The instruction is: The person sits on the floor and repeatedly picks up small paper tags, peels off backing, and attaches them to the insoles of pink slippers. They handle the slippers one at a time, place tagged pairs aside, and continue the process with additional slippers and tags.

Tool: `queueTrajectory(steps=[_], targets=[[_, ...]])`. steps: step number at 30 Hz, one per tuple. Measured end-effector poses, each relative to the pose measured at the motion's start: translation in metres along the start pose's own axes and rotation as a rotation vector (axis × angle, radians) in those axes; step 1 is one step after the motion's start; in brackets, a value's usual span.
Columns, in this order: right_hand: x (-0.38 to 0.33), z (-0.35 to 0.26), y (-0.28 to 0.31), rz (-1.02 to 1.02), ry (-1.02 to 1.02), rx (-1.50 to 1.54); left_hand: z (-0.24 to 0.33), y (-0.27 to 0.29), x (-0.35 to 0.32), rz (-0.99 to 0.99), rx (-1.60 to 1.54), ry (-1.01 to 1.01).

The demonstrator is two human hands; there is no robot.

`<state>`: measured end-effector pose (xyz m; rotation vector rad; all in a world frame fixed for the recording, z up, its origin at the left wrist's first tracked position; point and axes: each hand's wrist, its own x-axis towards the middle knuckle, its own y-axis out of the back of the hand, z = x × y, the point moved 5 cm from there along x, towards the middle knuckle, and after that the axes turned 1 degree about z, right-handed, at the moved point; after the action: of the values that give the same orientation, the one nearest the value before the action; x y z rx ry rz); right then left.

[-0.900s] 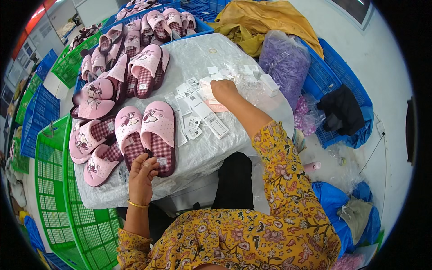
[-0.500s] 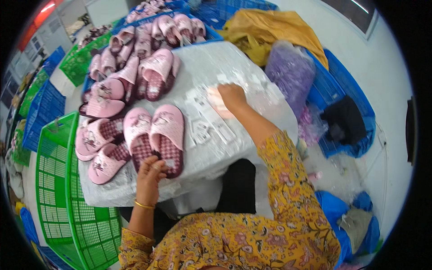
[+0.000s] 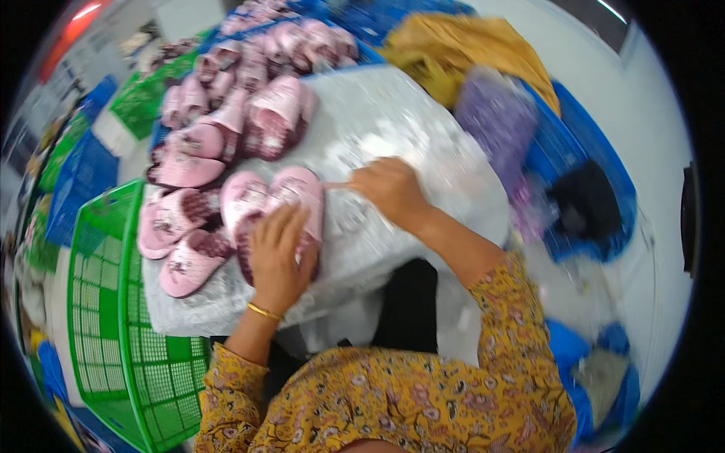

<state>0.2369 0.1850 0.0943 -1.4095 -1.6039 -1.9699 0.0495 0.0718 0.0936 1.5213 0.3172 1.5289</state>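
A pair of pink slippers [image 3: 297, 184] with checked insoles lies side by side on the plastic-covered table, toes pointing away from me. My left hand [image 3: 281, 249] rests over their open part, fingers stretched out and touching the uppers. Just right of the pair, my right hand [image 3: 389, 190] is closed, its knuckles up. Something thin and pinkish sticks out from it toward the right slipper's toe; blur hides whether this is a finger or a strip. More pink slippers [image 3: 198, 260] with bows sit left of the pair.
Pink slippers [image 3: 276, 121] are heaped at the table's far left, spilling into a blue crate. A green crate [image 3: 162, 377] stands at the left table edge. Right of the table are a purple bag [image 3: 495, 117], a blue crate [image 3: 555, 143] and a yellow cloth [image 3: 468, 45].
My left hand has moved up and right from the slippers' heel end onto their uppers. My right hand has come nearer, from the pale pile by the white tags to beside the right slipper.
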Motion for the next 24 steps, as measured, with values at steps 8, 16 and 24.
queueTrajectory(steps=[8,16,24], targets=[[-0.071,-0.056,0.034,0.159,-0.333,0.220,0.032,-0.049,0.017,-0.293,-0.283,-0.070],[-0.171,0.004,0.046,0.134,-0.907,0.200,-0.009,-0.110,0.007,-0.454,-0.856,0.535],[-0.119,0.017,-0.004,-0.022,-0.638,-0.038,0.004,-0.109,-0.018,-0.402,-1.034,0.769]])
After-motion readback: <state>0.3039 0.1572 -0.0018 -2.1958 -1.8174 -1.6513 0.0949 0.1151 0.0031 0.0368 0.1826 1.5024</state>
